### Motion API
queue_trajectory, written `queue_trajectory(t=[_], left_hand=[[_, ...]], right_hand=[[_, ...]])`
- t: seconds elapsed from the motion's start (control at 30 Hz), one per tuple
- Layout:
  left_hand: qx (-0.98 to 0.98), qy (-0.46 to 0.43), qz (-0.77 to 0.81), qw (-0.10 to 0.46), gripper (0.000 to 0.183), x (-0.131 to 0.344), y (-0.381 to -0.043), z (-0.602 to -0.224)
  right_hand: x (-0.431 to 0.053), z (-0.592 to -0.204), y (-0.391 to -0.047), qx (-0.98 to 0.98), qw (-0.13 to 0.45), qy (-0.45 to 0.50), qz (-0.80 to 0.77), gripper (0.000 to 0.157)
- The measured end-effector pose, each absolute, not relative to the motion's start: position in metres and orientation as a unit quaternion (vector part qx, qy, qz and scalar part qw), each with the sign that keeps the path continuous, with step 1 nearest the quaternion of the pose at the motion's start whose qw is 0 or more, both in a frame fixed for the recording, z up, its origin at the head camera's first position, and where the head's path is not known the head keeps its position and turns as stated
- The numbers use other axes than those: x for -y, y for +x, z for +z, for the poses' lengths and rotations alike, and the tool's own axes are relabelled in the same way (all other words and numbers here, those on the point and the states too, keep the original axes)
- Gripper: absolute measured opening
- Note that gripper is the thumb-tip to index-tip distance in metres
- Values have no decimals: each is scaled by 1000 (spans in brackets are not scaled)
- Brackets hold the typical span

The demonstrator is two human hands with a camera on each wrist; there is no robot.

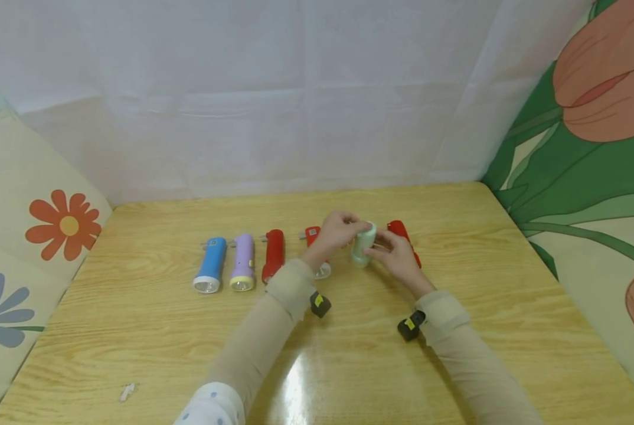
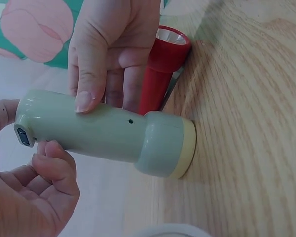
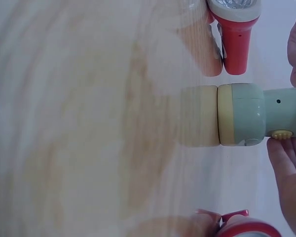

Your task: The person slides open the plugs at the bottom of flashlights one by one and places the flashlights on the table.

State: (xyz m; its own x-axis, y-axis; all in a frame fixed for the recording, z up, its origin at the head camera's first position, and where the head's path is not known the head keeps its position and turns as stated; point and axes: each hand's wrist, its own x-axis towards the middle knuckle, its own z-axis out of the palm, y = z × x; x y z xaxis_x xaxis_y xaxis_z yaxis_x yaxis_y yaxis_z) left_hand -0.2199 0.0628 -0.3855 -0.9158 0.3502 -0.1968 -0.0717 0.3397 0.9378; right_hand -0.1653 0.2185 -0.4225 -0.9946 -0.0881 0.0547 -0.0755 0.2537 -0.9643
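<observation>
A pale green flashlight (image 1: 363, 243) with a cream rim stands lens-down on the wooden table, its tail end up. My left hand (image 1: 340, 229) pinches that upper end near a small socket, with several fingers curled, as the left wrist view shows. From the other side, my right hand (image 1: 396, 252) holds the barrel, its thumb (image 2: 87, 96) lying along the body. The yellow switch (image 3: 281, 134) faces the right wrist camera, near the right fingertips. Right behind the right hand lies a red flashlight (image 2: 155, 84), partly hidden.
To the left lie a blue flashlight (image 1: 212, 262), a purple one (image 1: 243, 260), a dark red one (image 1: 274, 251) and a red one with a white head (image 1: 323, 270), partly behind the left arm. A white scrap (image 1: 127, 392) lies at the table's front left.
</observation>
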Motion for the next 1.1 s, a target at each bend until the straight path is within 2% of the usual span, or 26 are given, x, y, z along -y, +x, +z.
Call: queue_trajectory(t=[0.13,0.3,0.37,0.47,0.77,1.1], left_hand=[[-798,121,570,152,25,-61,-219,-386],[-779,241,576,61,11,-54,-220,-384],[-781,281,557,41,5,-53,-224,-384],[-791,312,524,38,4,-53,-227,-383],[-810,314,491,66,6,-54,-231,-379],[-817,348,454,63,5,-56,-229,-374]], right_hand=[[-218,-423,-166,-790,3,-53,-610,42],[-218,-421,-165,-795,6,-45,-605,42],[-218,-420,-165,-796,8,-43,-603,43],[-218,-420,-166,-796,12,-42,-604,43],[-218,-422,-167,-793,11,-42,-608,43],[-218,-423,-166,-792,5,-48,-608,41]])
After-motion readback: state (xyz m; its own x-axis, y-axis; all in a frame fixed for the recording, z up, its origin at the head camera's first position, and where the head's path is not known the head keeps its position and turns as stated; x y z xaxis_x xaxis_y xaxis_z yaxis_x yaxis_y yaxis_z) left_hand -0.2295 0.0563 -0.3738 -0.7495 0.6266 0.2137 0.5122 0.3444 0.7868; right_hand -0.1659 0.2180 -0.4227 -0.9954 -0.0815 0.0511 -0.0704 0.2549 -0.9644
